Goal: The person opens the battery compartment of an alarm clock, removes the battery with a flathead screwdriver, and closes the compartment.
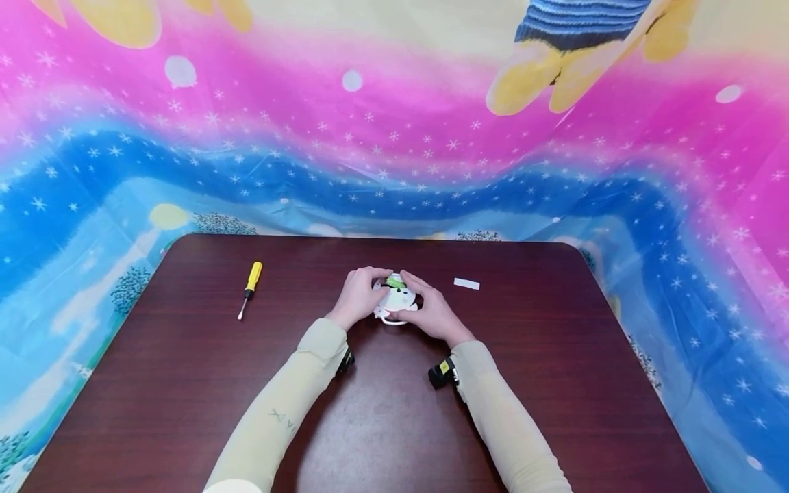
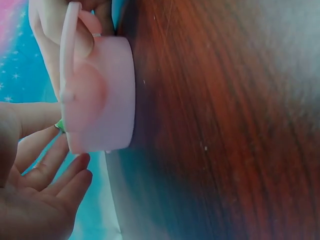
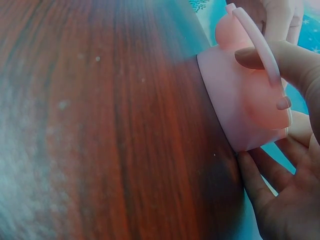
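Observation:
A small round plastic toy with a handle stands on the table between my hands. It looks white from above, with face-like markings and a green piece at its far side; both wrist views show a pale pink side wall. My left hand holds its left side, thumb and forefinger meeting at the green piece. From the right, my right hand grips it, the thumb pressing the near side by the curved handle and other fingers on the far side. Fingers partly hide the top.
A yellow-handled screwdriver lies to the left on the dark wooden table. To the right is a small white strip. A colourful printed cloth hangs behind the table's far edge.

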{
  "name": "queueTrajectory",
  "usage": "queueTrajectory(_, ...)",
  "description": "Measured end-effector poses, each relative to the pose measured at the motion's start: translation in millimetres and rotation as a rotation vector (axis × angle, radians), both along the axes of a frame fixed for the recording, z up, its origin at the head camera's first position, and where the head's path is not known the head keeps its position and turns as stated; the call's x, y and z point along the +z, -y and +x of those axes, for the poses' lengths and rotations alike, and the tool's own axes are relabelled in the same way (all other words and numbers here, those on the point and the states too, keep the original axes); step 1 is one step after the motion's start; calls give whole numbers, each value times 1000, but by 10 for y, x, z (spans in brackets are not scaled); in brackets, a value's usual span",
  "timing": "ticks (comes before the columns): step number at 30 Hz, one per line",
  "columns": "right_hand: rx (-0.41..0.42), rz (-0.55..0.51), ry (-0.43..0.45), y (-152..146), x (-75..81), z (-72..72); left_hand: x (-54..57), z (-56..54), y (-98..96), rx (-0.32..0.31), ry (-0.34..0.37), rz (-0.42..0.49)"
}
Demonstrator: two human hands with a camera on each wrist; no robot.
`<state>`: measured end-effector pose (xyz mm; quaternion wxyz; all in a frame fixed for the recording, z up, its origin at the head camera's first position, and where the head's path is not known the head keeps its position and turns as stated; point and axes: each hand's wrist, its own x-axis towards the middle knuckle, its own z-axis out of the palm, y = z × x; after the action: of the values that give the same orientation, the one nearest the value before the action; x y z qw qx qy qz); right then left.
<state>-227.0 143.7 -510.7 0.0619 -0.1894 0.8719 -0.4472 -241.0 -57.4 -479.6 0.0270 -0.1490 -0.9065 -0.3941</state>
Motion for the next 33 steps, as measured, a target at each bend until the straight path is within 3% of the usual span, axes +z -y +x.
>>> queueTrajectory(11,-9,-9,6,-18,11,15,-45,-119,-7,11,36,32)
queueTrajectory(33,4,-3,1,7,0,-9,-63,-118,51,-5,44,90)
